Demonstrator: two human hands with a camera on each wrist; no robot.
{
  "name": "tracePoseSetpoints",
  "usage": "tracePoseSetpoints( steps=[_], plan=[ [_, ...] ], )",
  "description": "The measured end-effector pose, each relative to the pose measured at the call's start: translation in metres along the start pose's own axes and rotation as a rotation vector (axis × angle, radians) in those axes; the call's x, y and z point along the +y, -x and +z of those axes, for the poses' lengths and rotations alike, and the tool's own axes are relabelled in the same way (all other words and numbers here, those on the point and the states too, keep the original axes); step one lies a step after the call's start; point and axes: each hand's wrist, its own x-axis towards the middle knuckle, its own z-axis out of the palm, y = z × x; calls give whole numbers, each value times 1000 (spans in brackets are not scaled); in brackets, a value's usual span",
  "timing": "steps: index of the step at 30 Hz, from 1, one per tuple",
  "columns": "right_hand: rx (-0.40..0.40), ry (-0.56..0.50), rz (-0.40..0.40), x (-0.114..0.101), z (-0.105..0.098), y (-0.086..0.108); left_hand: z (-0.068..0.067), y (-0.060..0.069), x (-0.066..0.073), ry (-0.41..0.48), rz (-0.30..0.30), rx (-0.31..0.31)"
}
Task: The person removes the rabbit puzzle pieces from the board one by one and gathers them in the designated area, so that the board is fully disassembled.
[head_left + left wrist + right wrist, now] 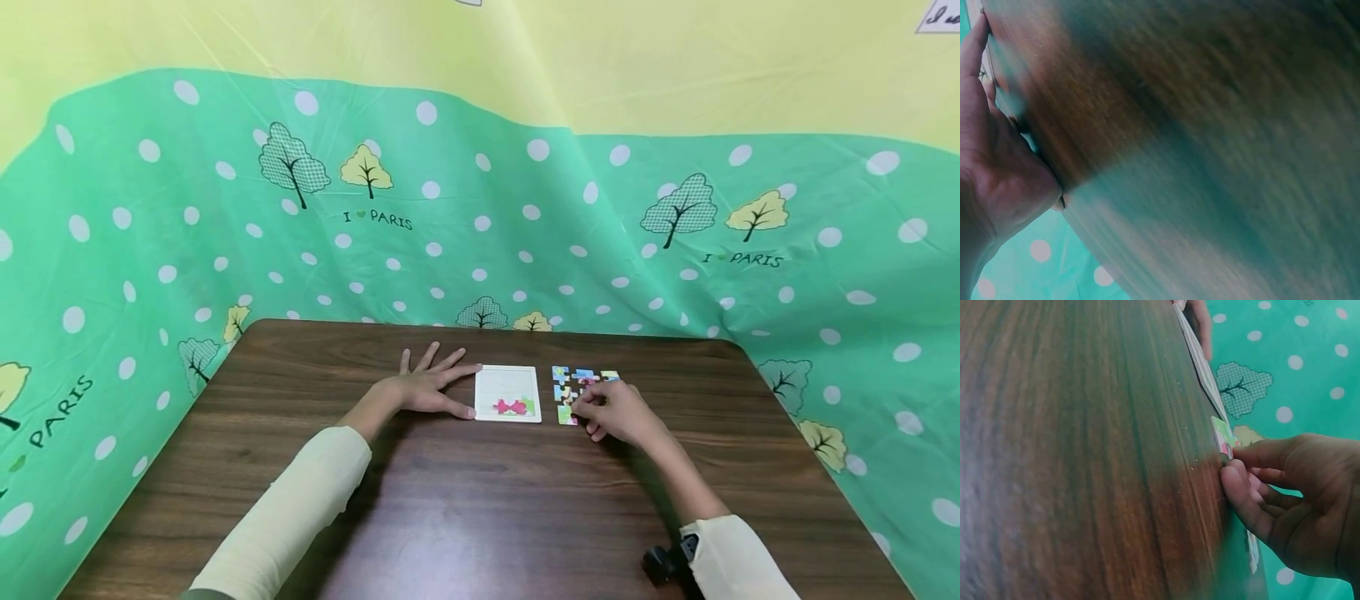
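A white square puzzle tray (506, 382) lies on the table, with a few joined pink and green pieces (513, 407) along its lower edge. My left hand (427, 388) rests flat with fingers spread, its thumb and index fingertip touching the tray's left side. Just right of the tray are several colourful jigsaw pieces (561, 392), partly covered by my right hand (618, 411). In the right wrist view, the thumb and index finger of that hand (1297, 494) pinch a green and pink jigsaw piece (1220, 432) close to the tabletop. The left wrist view shows the left hand (1000, 156) only in part.
The dark wooden table (465, 500) extends around the tray and pieces. Behind it hangs a green and yellow curtain (480, 192) printed with dots and trees. A black device (667, 562) is strapped at the right wrist.
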Motion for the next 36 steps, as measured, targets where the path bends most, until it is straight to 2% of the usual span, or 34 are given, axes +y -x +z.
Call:
tracePoseSetpoints(
  steps=[7,17,21,26,36],
  plan=[
    [87,-39,60,-1,3,-3,3,-1,-2,-4,-2,7],
    [65,-54,84,-2,3,-3,4,-3,-4,-3,-3,4],
    [81,-51,53,-6,3,-3,4,-4,-4,-2,-1,4],
    [89,-52,-35,-19,10,-5,1,-3,-2,-9,-4,2],
    [-47,-103,-160,-37,40,-17,3,-3,-3,-9,-5,-1]
  ],
)
